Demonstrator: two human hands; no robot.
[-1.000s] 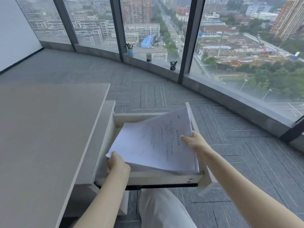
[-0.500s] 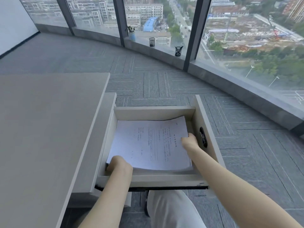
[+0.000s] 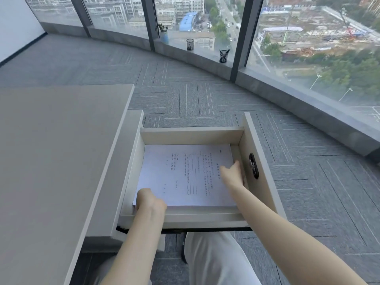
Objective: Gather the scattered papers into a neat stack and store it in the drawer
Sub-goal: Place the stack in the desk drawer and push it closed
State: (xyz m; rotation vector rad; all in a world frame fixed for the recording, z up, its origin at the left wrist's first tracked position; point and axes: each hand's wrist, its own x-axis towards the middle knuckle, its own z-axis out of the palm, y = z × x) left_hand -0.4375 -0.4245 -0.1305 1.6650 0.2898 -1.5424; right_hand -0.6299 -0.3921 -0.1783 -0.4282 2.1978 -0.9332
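Note:
A white stack of printed papers lies flat on the bottom of the open beige drawer, which is pulled out to the right of the desk. My left hand is curled around the stack's near left corner. My right hand rests on the stack's right edge, fingers against the drawer's front panel. The panel has a black oval lock on its outside. Both hands still touch the papers.
The beige desk top fills the left. Grey carpet surrounds the drawer. A curved window ledge at the back carries two black mesh pen cups and a blue plant pot. My white-trousered knee is below the drawer.
The stack went from tilted above the drawer down to lying flat inside it. Both hands followed it down and stay on its edges.

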